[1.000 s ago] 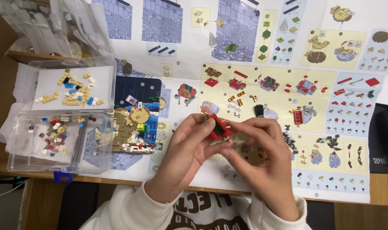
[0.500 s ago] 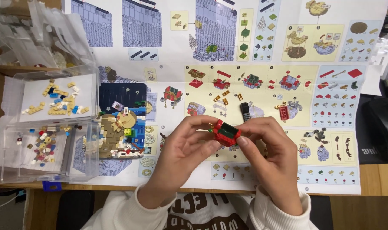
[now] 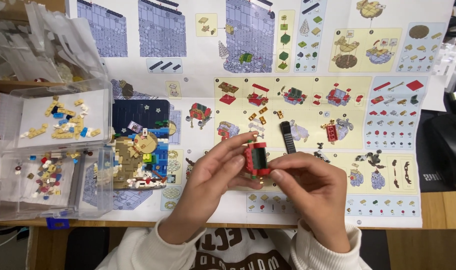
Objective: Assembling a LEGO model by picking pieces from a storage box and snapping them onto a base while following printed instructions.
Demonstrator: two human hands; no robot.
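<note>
My left hand [image 3: 208,185] and my right hand [image 3: 315,192] together hold a small red and dark green brick assembly [image 3: 256,159] above the large instruction sheet [image 3: 298,65]. The fingertips of both hands pinch it from either side. Just beyond it, a black brick-separator tool [image 3: 287,136] and a small red piece [image 3: 332,132] lie on the sheet. A partly built brick scene [image 3: 138,145] with a dark blue starry backdrop stands to the left of my left hand.
At the left stand two clear plastic trays, the upper tray [image 3: 18,97] holding tan, blue and white pieces and the lower tray [image 3: 3,185] holding several mixed small pieces. Empty clear bags [image 3: 33,45] pile at the top left. A black computer mouse [image 3: 450,145] sits at the right edge.
Both hands have turned the red assembly so it stands more upright and its green face shows. The head camera has tilted, shifting the sheet and trays lower in view.
</note>
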